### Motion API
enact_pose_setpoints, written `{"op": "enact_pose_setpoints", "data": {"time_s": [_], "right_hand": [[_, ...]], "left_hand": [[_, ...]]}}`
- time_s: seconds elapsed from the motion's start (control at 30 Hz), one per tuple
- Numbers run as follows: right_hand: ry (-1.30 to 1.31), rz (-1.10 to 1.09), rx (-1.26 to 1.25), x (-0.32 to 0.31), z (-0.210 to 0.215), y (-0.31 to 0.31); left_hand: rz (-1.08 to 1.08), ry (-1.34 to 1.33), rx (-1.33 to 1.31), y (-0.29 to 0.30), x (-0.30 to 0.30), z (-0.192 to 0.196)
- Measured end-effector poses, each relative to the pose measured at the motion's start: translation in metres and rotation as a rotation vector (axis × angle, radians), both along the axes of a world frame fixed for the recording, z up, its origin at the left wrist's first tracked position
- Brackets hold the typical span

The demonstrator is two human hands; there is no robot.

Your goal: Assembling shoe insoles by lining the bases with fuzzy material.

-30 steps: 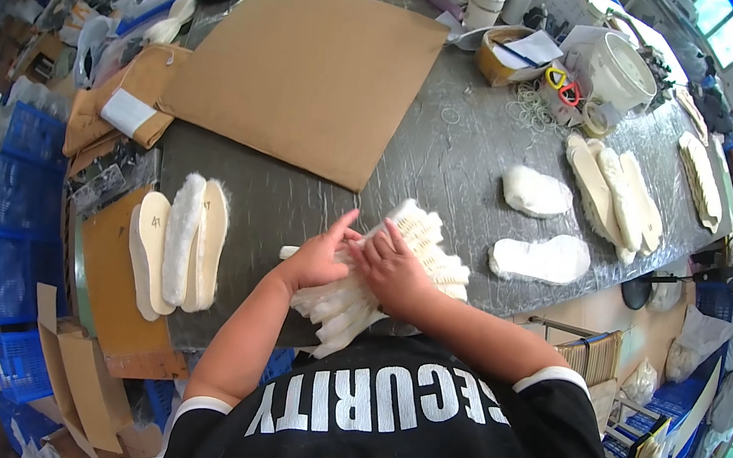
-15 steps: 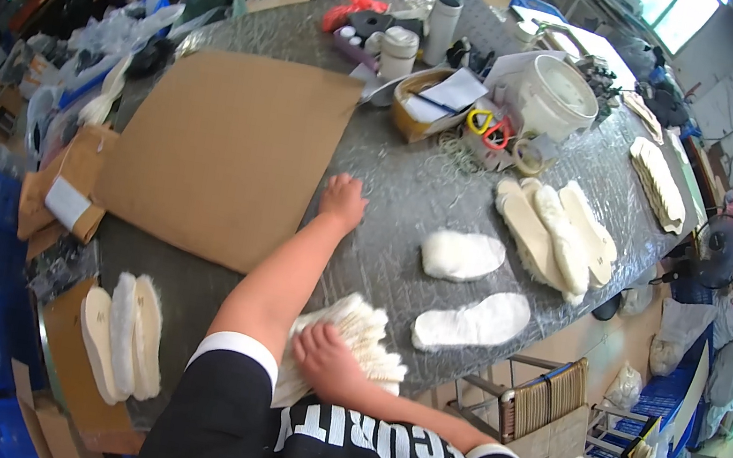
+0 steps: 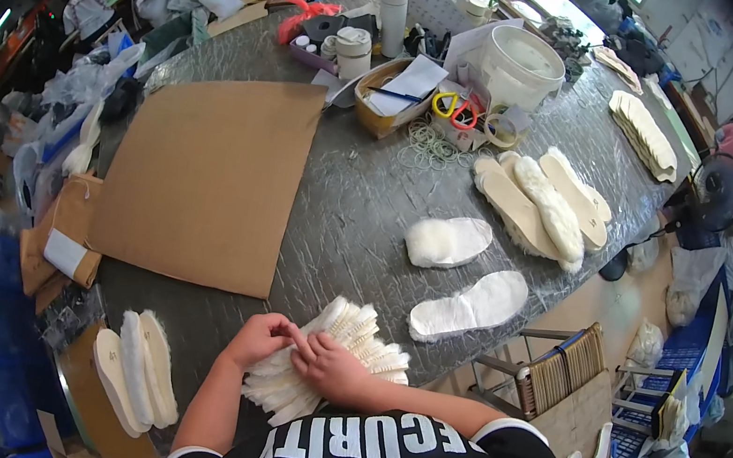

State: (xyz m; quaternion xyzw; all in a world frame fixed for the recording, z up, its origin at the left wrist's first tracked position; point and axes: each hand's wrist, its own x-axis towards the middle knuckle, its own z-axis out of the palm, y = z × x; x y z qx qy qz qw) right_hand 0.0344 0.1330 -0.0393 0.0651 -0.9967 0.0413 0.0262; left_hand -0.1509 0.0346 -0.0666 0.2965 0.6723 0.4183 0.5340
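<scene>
A fanned bundle of cream, fluffy-edged insoles lies at the table's near edge, against my shirt. My right hand lies over the bundle with its fingers bent around it. Beside it, at the bundle's left side, my left hand has its fingers pinched together. Its fingertips meet those of the right hand; whatever they pinch is too small to make out. To the right are a white insole lying flat and a shorter-looking white piece with a fluffy tuft.
A brown cardboard sheet covers the table's left part. More insoles lie at left and right. Farther back are rubber bands, scissors, a white bucket and a box with papers. A stool stands right.
My left hand has come back from beside the cardboard to the insole bundle, next to my right hand. My right hand stays on the bundle. The whole view has turned slightly.
</scene>
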Motion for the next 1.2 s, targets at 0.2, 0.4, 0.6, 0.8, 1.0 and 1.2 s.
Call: {"op": "enact_pose_setpoints", "data": {"time_s": [0.2, 0.4, 0.6, 0.8, 1.0, 1.2], "right_hand": [[0.083, 0.061, 0.030, -0.005, -0.004, -0.004], [0.033, 0.168, -0.055, 0.000, -0.001, -0.006], [0.057, 0.253, -0.110, 0.017, -0.004, -0.005], [-0.080, 0.271, -0.324, 0.011, 0.010, 0.015], [-0.161, 0.433, -0.291, 0.006, 0.014, 0.022], [-0.166, 0.652, -0.239, 0.018, 0.006, 0.024]], "left_hand": [[0.050, 0.000, 0.114, -0.023, 0.007, -0.008], [0.038, -0.142, 0.070, -0.041, 0.009, -0.007], [-0.327, 0.216, -0.133, -0.089, -0.021, 0.000], [0.438, -0.525, 0.681, -0.134, 0.022, -0.033], [0.681, -0.147, 0.395, -0.217, 0.092, -0.069], [0.884, -0.048, 0.393, -0.224, 0.183, -0.040]]}}
